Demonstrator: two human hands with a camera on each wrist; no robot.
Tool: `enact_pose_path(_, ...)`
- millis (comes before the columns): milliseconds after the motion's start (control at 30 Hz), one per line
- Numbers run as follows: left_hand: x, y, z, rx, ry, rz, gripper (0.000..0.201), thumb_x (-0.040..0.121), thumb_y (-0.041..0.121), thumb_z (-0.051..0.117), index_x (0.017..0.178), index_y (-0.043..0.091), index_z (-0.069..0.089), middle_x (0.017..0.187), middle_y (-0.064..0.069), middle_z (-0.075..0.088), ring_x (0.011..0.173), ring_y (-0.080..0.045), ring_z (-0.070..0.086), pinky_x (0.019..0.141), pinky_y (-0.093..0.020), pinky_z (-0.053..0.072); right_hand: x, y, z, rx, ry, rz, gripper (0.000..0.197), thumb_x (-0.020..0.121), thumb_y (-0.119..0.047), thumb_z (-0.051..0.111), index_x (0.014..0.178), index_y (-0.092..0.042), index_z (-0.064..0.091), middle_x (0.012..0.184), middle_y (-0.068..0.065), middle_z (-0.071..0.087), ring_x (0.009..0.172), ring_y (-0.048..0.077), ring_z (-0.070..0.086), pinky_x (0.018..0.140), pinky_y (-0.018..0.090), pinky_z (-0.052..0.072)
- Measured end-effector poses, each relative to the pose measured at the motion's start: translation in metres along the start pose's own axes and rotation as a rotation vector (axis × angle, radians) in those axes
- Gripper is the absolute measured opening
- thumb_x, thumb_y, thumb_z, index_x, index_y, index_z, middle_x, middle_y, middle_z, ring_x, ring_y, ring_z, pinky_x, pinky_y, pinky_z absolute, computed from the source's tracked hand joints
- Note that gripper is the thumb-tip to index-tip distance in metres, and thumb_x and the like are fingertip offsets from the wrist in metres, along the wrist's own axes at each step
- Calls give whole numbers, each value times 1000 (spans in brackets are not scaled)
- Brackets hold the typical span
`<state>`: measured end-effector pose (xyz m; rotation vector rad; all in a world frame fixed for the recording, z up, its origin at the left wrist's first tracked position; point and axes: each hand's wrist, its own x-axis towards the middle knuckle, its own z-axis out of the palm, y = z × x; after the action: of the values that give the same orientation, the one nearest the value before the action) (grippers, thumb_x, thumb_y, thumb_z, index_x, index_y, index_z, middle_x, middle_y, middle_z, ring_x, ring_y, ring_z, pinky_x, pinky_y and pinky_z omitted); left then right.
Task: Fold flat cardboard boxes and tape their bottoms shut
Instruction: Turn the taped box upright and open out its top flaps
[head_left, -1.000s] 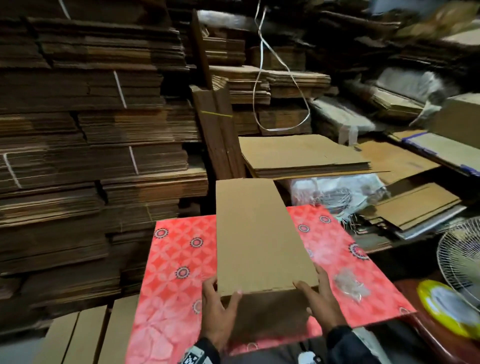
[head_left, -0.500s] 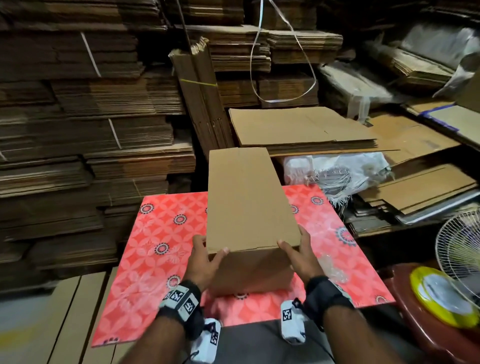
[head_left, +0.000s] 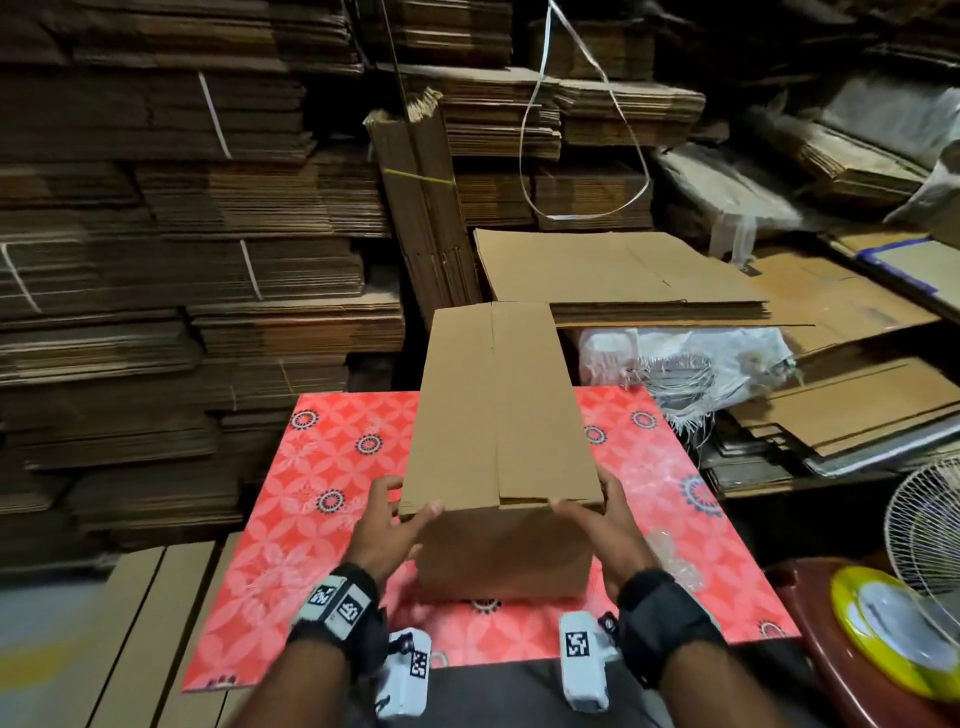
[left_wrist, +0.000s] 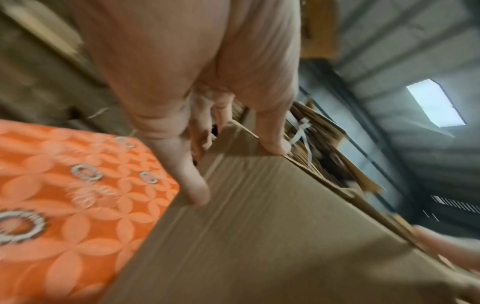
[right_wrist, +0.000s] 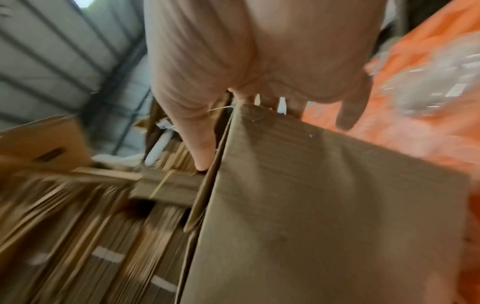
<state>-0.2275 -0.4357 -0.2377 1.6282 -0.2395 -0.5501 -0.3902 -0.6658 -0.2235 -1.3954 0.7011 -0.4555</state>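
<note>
The long brown corrugated cardboard box (head_left: 501, 415) stands erected on the red floral-patterned tabletop (head_left: 311, 467), its long axis running straight away from me, near end between my hands and far end toward the stacks. Its top face is two flaps folded shut, meeting at a seam that runs the length of the box, slightly right of centre. I see no tape on that seam, so I judge the fold done and the taping not yet begun. My left hand (head_left: 387, 525) cups the near left corner — thumb on the near top edge, fingers spread and curled along the left side. My right hand (head_left: 597, 525) mirrors it on the near right corner, thumb lying on the right flap by the near edge, fingers wrapped round the right wall; the right wrist view shows that flap's edge gaping slightly under the thumb. The seam starts between my two thumbs and runs away from them, so tape would be laid near to far. The yellow tape roll (head_left: 893, 631) sits on a dark red stool at the near right, well apart from the box — my right hand is the nearer one. Bundled flat cardboard stacks (head_left: 171, 260) fill the far and left sides.
</note>
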Motion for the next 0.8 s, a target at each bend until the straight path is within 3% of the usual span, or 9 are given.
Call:
enact_pose_path(133, -4, -24, -18, -216, -60, -181, 36, 96, 24, 69, 127, 25, 51, 124, -10, 66, 111, -33, 66, 77, -41, 61, -9, -25, 28, -467, 65, -351, 91, 69, -51, 77, 151, -40, 38, 148, -20, 46, 137, 4, 43, 112, 41, 38)
enact_pose_path(233, -6, -61, -15, -106, -82, -300, 24, 100, 18, 64, 123, 20, 58, 111, -10, 74, 95, -29, 70, 70, -36, 56, -23, -28, 57, -991, 83, -515, 82, 74, -60, 58, 151, -45, 35, 149, -24, 37, 143, 3, 31, 109, 53, 28)
enact_pose_path(300, -4, -79, -11, -56, -135, -321, 30, 97, 4, 64, 125, 14, 57, 92, -11, 78, 81, -28, 68, 68, -34, 49, -29, -11, 75, -1165, -72, -543, 85, 70, -58, 60, 151, -47, 36, 153, -19, 38, 142, 8, 40, 104, 62, 35)
enact_pose_path(400, 4, -87, -9, -1, -246, -334, 49, 86, -3, 65, 129, 17, 54, 100, -11, 78, 84, -27, 69, 76, -36, 47, -30, 15, 99, -1445, -236, -515, 99, 52, -54, 69, 148, -41, 45, 153, -15, 44, 135, 16, 55, 98, 67, 45)
enact_pose_path(467, 8, -86, -11, 19, -266, -318, 61, 76, -5, 66, 129, 23, 53, 106, -9, 77, 85, -23, 72, 74, -37, 49, -29, 13, 109, -1501, -246, -473, 100, 55, -46, 63, 152, -37, 41, 159, -12, 40, 142, 20, 48, 109, 71, 26)
enact_pose_path(533, 14, -86, -15, 24, -264, -279, 70, 64, 0, 69, 127, 26, 53, 111, -11, 75, 79, -18, 73, 68, -34, 50, -26, 7, 113, -1462, -271, -483, 98, 72, -34, 55, 161, -38, 16, 170, -12, 12, 157, 21, 14, 113, 68, -6)
enact_pose_path(600, 18, -86, -17, 64, -275, -257, 74, 61, 7, 72, 129, 26, 51, 115, -9, 73, 79, -19, 72, 68, -34, 51, -28, -3, 114, -1462, -365, -383, 98, 83, -28, 54, 161, -40, -6, 170, -13, -11, 157, 18, -13, 111, 62, -21)
enact_pose_path(700, 14, -83, -12, 144, -280, -204, 77, 66, 19, 80, 136, 21, 48, 124, -2, 67, 96, -18, 67, 81, -31, 54, -27, -8, 113, -1416, -387, -369, 103, 82, -27, 60, 159, -41, -6, 170, -14, -11, 156, 14, -14, 115, 62, -19)
enact_pose_path(800, 11, -74, -2, 148, -213, -105, 62, 77, 7, 86, 129, 14, 52, 122, 0, 65, 109, -11, 62, 75, -11, 48, -18, -18, 96, -1223, -327, -383, 98, 72, -40, 55, 160, -41, 10, 169, -14, 11, 156, 9, 7, 120, 55, 4)
